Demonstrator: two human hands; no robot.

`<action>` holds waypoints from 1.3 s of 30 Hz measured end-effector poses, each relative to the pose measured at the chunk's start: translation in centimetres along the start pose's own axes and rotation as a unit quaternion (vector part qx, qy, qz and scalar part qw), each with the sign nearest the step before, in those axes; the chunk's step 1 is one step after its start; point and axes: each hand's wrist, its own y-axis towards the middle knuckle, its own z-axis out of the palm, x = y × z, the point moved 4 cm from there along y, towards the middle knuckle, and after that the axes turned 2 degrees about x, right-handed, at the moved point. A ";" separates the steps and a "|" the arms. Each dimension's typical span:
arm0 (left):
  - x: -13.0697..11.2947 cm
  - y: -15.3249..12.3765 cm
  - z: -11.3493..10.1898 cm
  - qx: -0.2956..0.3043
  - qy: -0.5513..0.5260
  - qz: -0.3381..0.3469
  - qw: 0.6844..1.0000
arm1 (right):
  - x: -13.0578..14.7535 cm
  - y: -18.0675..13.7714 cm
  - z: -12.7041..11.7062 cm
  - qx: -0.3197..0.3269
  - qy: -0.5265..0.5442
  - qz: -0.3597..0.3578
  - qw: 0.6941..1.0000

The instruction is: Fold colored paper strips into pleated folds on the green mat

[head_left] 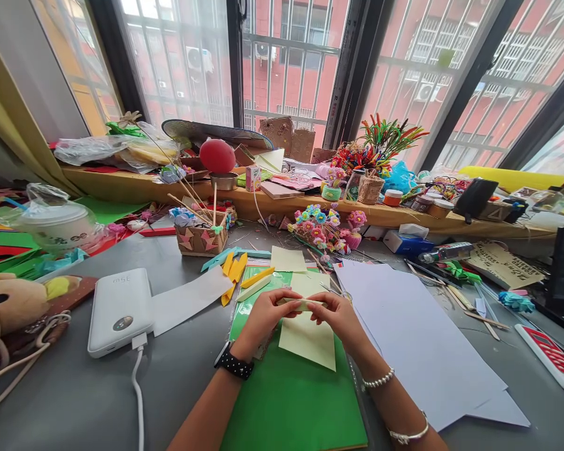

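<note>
Both hands meet above a green folder point(291, 407) in the middle of the desk. My left hand point(270, 316) and my right hand point(336, 313) pinch the two ends of a small pale yellow folded paper point(301, 305), mostly covered by the fingers. Beneath them a flat sheet of pale yellow paper point(310, 344) lies on the folder, and a smaller pale yellow piece point(287, 259) sits farther back. Left of my left hand are yellow folded paper strips point(235, 275) and a pale green folded strip point(254, 287).
White paper sheets point(413, 338) lie at the right, a calculator point(552, 357) beyond them. A white power bank point(121, 310) with a cable rests at the left. Behind stand a cardboard box point(202, 238) with sticks, small craft flowers point(317, 228) and a crowded windowsill ledge point(291, 205).
</note>
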 end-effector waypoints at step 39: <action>0.2 0.2 -0.5 -0.043 -0.025 -0.045 0.998 | 0.1 0.2 -0.4 -0.051 0.019 0.007 0.998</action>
